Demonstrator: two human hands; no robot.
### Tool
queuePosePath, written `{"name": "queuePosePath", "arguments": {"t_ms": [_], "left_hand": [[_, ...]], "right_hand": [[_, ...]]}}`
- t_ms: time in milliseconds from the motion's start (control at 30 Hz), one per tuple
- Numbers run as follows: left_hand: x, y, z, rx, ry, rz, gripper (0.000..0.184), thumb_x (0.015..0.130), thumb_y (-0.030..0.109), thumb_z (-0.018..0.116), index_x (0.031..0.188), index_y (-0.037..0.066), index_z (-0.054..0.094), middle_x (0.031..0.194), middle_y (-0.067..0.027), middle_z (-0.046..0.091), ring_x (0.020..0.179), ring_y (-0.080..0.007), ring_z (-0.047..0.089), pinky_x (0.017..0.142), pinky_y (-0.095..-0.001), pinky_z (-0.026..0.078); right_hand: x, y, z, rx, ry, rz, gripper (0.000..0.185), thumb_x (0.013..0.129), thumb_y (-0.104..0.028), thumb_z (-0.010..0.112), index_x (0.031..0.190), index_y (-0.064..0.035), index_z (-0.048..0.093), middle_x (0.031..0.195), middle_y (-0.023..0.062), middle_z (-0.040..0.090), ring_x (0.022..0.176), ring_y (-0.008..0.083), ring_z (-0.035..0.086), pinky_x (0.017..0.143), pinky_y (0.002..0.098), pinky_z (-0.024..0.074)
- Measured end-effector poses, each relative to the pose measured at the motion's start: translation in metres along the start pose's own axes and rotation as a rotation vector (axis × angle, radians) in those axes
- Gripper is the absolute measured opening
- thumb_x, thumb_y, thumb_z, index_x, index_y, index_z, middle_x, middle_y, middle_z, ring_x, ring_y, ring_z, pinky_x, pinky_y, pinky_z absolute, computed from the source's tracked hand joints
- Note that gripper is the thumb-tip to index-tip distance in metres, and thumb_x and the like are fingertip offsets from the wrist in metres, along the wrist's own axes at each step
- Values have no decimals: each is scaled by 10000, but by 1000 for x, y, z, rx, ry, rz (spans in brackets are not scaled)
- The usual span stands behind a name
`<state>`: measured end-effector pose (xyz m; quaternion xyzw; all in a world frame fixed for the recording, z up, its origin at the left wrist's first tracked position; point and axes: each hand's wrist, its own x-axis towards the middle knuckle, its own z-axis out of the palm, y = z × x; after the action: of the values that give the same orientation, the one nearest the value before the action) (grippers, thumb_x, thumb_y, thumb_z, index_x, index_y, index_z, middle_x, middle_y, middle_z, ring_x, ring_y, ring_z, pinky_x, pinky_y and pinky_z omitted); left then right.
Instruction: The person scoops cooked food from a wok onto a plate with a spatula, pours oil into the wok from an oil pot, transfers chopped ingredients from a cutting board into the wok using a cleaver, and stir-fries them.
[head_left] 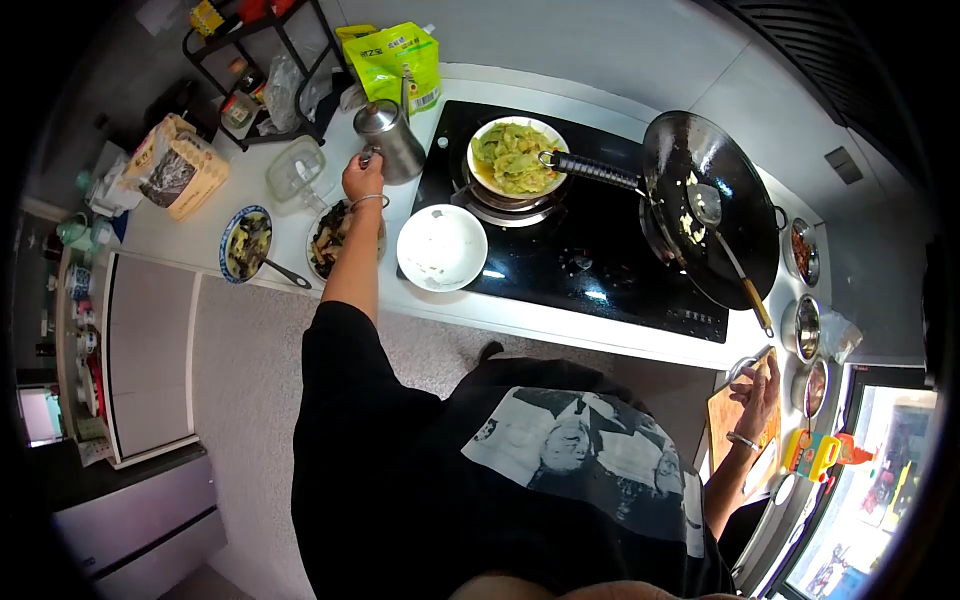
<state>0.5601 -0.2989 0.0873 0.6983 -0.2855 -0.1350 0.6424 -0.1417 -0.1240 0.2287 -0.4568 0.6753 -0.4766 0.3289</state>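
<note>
Kettle [402, 150], upper left, sat gripped by its handle [369, 155] in left hand [362, 178], likely for steadiness; grip of right hand [758, 390], lower right, unclear.

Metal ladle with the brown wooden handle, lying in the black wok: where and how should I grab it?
Grip the brown wooden handle of the metal ladle, probably with the right hand, coming from the near right side of the black wok. The ladle's round end lies inside the wok, while the handle slants out over the edge toward that hand.
</note>
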Motion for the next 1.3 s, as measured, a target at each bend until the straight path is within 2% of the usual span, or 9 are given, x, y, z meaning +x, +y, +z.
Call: {"name": "queuePosePath", "arguments": {"t_ms": [100,233,300,533,667,800,967,1100,1300], "left_hand": [[8,-24,1,73,99,161,151,741,119,613,644,34,534,535,9,492,393,-98,430,387,-267,360],[10,-18,-6,16,88,111,169,727,134,622,635,28,529,525,-6,497,405,-114,438,406,-285,370],[0,8,-8,-25,53,66,193,706,182,631,661,11,555,538,-34,530,429,-139,451,459,-323,410],[-14,81,-28,-217,-92,99,179,764,113,606,621,77,506,523,47,427,423,-56,400,381,-242,360],[-54,163,-54,-147,-172,58,69,786,94,601,756,74,542,589,45,446,432,-46,385,376,-209,358],[-89,223,-75,-69,-339,49,66,798,89,588,763,78,534,585,33,447,427,-41,392,384,-206,367],[-142,284,-64,-53,-598,-20,55,824,90,579,798,73,534,565,33,455,416,-47,414,400,-209,377],[-178,313,-33,46,-787,-95,47,835,85,581,813,55,551,551,31,475,399,-48,409,405,-204,372],[-224,340,41,353,-1018,-40,94,818,104,583,753,45,551,520,29,460,380,-50,391,364,-209,340]], "right_hand": [[-4,0,-5,-72,-9,11,447,938,-316,500,1302,-68,422,871,98,639,596,102,614,494,190,482],[-8,4,-13,-72,-39,19,436,938,-308,498,1292,-61,438,875,97,640,594,106,609,497,191,479],[-6,8,-14,-120,-35,15,439,938,-307,498,1294,-58,433,872,96,639,589,107,604,493,193,476],[7,38,-35,-132,-78,6,470,928,-348,507,1291,-60,427,866,99,631,594,116,604,489,205,474],[7,42,-39,-84,-55,4,440,923,-312,517,1272,-53,454,832,96,622,594,126,608,504,212,484],[15,65,-49,-63,-34,27,362,928,-208,501,1256,-57,476,808,86,618,602,119,610,494,215,490],[20,69,-58,10,-57,31,353,930,-214,501,1241,-50,478,811,92,623,589,108,593,487,207,477],[21,66,-57,59,-65,35,372,916,-222,537,1229,-28,482,808,91,618,577,107,587,484,208,470],[15,82,-68,63,-120,27,342,910,-207,549,1190,-14,515,777,82,612,582,109,592,487,213,473]]}}
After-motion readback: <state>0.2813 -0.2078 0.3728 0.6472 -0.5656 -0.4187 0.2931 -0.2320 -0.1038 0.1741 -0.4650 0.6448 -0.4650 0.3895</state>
